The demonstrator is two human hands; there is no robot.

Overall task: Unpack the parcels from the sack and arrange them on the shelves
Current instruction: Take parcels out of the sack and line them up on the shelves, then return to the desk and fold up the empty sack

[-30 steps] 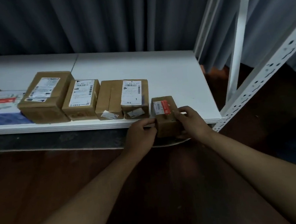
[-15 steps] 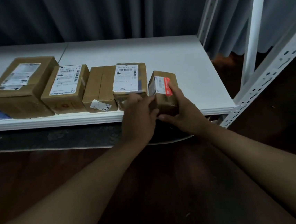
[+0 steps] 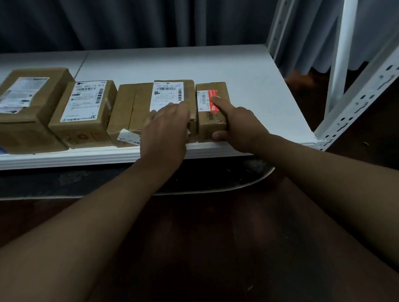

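Right hand (image 3: pixel 237 127) clasping small cardboard box (image 3: pixel 211 112), left hand (image 3: pixel 167 127) flat, fingers spread, on taped carton (image 3: pixel 140 107), smooth white shelf (image 3: pixel 249 92)

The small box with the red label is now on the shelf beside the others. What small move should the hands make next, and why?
Probably let go and draw both hands back. The small box already rests on the shelf, close against the neighbouring box, at the right end of the row. The right hand holds it in a grip; the left hand lies on the neighbour.

Parcel storeroom: white slotted-steel shelf (image 3: pixel 235 74), row of labelled cardboard parcels (image 3: pixel 85 113), grey curtain (image 3: pixel 156 13) behind.
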